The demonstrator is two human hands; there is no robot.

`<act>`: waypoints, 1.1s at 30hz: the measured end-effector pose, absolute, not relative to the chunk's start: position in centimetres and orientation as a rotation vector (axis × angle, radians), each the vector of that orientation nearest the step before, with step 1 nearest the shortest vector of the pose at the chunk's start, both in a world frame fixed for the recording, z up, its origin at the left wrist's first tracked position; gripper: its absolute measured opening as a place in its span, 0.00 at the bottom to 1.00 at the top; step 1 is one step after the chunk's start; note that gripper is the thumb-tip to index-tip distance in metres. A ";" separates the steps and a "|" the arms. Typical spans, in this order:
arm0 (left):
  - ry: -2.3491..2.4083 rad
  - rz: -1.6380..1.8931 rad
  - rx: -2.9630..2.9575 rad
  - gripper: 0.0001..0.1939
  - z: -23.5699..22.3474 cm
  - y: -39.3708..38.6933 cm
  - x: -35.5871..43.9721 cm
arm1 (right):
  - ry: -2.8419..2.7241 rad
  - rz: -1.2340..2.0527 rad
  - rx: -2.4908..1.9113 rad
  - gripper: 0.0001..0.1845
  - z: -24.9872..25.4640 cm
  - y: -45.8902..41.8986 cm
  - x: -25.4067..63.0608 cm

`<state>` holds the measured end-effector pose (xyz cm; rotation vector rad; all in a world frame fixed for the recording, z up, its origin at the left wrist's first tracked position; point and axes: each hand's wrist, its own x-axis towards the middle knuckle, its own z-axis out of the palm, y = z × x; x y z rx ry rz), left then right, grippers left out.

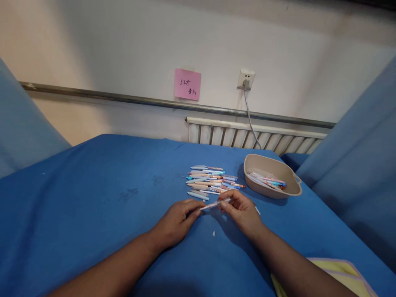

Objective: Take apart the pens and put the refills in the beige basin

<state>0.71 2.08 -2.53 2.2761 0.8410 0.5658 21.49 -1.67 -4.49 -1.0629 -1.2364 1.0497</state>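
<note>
A slim, pale pen (213, 205) is held level between my two hands, just above the blue cloth. My left hand (177, 218) pinches its left end with thumb and fingers. At the other end, my right hand (241, 210) grips it between thumb and fingertips. Just beyond my hands lies a pile of pens (210, 179) in white, light blue, peach and orange, mostly lying side by side. A small white bit (213, 233) rests on the cloth between my forearms. Part of a white object (258, 210) shows beside my right hand.
A beige plastic basket (272, 165) with pens in clear wrapping stands to the right of the pile. A yellow cloth (337, 272) lies under my right forearm. Behind the blue-covered table (93, 185) are a radiator (229, 134), a metal rail (139, 99) and a plugged-in cable (248, 107).
</note>
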 end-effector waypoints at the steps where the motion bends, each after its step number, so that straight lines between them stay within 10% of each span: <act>1: 0.841 0.569 2.259 0.12 -2.5 2.1 0.7 | -1.236 1.052 -1.062 0.16 -4.4 -1.7 21.4; 33: 0.822 0.598 1.539 0.12 -3.2 1.5 1.3 | -1.312 1.063 -1.085 0.15 -3.7 -2.3 21.9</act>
